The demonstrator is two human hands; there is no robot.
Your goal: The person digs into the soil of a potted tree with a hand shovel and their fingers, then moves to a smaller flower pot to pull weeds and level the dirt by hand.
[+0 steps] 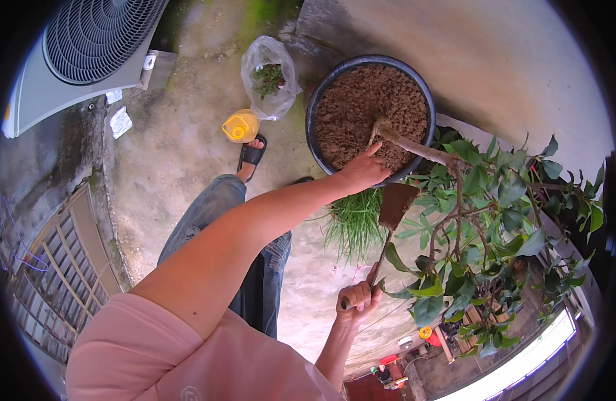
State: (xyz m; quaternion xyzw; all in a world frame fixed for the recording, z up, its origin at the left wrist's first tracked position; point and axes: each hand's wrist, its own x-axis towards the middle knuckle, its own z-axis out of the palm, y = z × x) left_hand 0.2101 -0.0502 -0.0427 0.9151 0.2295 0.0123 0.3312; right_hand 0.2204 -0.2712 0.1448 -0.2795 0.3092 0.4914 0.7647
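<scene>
My left hand point(365, 171) reaches over the near rim of a large round dark pot point(314, 146) filled with crumbly brown soil point(348, 110). Its index finger points at the soil beside the base of a leaning tree trunk point(413, 146), and nothing is held in it. Below the pot, my right hand point(359, 301) grips the thin handle of a small hand shovel point(398, 204). The shovel's flat brown blade is raised toward the pot's rim, close to my left hand. Leafy branches point(468, 220) spread from the trunk to the right.
Grassy green leaves point(355, 220) grow beside the pot. Left of it are a clear plastic bag point(283, 103) with plant bits and a yellow plastic jug point(241, 126) by my sandalled foot point(251, 156). An air-conditioner unit point(95, 45) stands upper left; a wall point(488, 65) rises behind the pot.
</scene>
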